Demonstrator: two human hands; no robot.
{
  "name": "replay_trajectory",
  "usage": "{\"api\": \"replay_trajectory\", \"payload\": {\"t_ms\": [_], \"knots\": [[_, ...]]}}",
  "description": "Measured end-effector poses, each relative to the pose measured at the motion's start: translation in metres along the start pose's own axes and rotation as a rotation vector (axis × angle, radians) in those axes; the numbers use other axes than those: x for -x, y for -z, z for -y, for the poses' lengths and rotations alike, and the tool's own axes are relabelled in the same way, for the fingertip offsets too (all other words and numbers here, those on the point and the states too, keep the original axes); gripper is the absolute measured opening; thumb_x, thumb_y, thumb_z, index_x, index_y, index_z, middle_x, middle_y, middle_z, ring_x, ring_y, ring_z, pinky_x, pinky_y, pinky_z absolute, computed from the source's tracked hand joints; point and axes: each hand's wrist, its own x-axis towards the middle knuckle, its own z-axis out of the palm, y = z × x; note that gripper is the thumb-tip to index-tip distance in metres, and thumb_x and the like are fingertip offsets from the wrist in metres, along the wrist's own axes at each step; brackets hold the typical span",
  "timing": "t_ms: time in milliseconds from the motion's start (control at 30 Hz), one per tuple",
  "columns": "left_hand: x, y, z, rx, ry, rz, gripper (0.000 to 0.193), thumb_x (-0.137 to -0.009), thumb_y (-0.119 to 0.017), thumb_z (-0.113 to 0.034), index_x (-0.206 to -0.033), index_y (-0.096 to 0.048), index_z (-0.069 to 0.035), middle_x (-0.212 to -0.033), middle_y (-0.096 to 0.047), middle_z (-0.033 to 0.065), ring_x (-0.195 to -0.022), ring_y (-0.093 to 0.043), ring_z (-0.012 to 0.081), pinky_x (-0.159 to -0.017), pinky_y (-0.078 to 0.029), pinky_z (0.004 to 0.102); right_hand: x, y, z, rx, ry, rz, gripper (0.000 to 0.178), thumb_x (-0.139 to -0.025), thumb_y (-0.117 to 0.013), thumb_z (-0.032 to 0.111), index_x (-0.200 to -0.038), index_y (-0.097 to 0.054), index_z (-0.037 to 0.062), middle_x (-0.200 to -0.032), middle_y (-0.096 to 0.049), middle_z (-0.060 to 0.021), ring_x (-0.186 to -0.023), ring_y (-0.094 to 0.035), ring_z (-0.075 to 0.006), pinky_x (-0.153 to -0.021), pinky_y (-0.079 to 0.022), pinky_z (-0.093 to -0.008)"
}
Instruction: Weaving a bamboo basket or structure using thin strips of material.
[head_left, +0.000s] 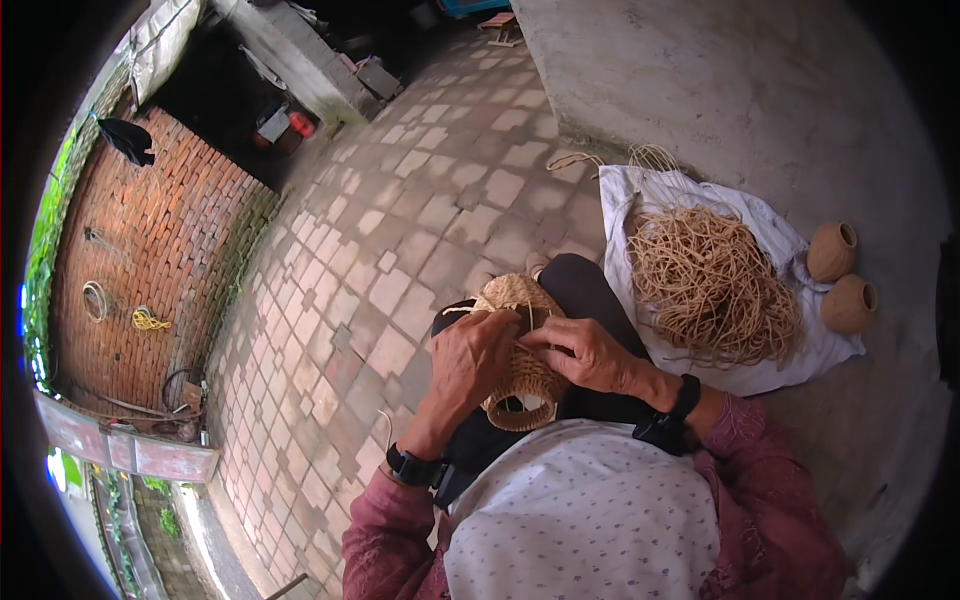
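A tan woven basket (530,380) rests on my lap, its round open rim tilted toward me. Dark gaps show in its side between my hands. My left hand (476,352) is closed on the basket's left side, fingers curled at the weave. From the right, my right hand (585,352) pinches with thumb and forefinger at the basket's upper side; what lies between those fingertips is too small to make out. A loose strand (458,309) sticks out beyond my left fingers.
To the right, a heap of tan cord (710,285) lies on a white sack (640,190). Two round brown pots (832,251) stand beyond it by a concrete wall (740,90). Paving (400,230) stretches ahead, with a brick wall (160,260) at the left.
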Motion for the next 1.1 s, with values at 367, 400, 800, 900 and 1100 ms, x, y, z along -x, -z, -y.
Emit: {"api": "replay_trajectory", "payload": {"t_ms": [367,400,800,900,1100], "knots": [[-0.021,-0.007,-0.001,0.094,0.090,-0.036,0.028,-0.077,-0.071,-0.016,-0.104,-0.066,-0.008,-0.079,-0.067,0.0115,-0.068,-0.067,0.0227,-0.060,-0.051,0.0343,0.008,-0.001,0.015,0.507,0.165,0.141,0.043,-0.077,-0.063,0.009,-0.118,-0.055,-0.0039,-0.087,-0.056,-0.0128,-0.074,-0.064,-0.0274,-0.063,-0.054,-0.0341],[-0.021,-0.004,0.000,0.049,0.143,0.029,0.029,-0.077,-0.071,-0.019,-0.105,-0.066,-0.010,-0.074,-0.067,0.0110,-0.065,-0.067,0.0225,-0.059,-0.051,0.0345,0.007,0.001,0.016,0.509,0.165,0.140,0.043,-0.077,-0.063,0.009,-0.118,-0.055,-0.0039,-0.087,-0.056,-0.0128,-0.074,-0.064,-0.0274,-0.063,-0.054,-0.0341],[-0.027,0.009,0.011,0.388,0.292,0.365,0.045,-0.079,-0.064,-0.011,-0.124,-0.058,-0.010,-0.067,-0.064,0.0041,-0.058,-0.059,0.0105,-0.053,-0.045,0.0264,-0.008,0.008,-0.005,-0.099,-0.111,0.134,0.027,-0.084,-0.052,0.000,-0.109,-0.063,0.0032,-0.090,-0.069,-0.0155,-0.087,-0.069,-0.0228,-0.077,-0.053,-0.0314],[-0.012,0.012,0.011,0.577,0.356,0.317,0.045,-0.082,-0.063,-0.007,-0.126,-0.054,-0.009,-0.073,-0.062,0.0006,-0.063,-0.056,0.0074,-0.055,-0.044,0.0230,-0.011,0.012,-0.009,-0.278,-0.289,0.154,0.037,-0.080,-0.045,-0.010,-0.110,-0.062,0.0011,-0.090,-0.068,-0.0090,-0.086,-0.065,-0.0147,-0.082,-0.050,-0.0290],[0.033,0.014,0.011,1.633,0.601,0.164,0.035,-0.094,-0.058,-0.008,-0.128,-0.050,-0.011,-0.090,-0.059,0.0014,-0.075,-0.054,0.0074,-0.064,-0.044,0.0200,-0.011,0.008,-0.012,-0.161,-0.233,0.093,0.030,-0.082,-0.046,-0.007,-0.106,-0.062,0.0015,-0.080,-0.066,-0.0089,-0.077,-0.064,-0.0141,-0.072,-0.052,-0.0288]]}}
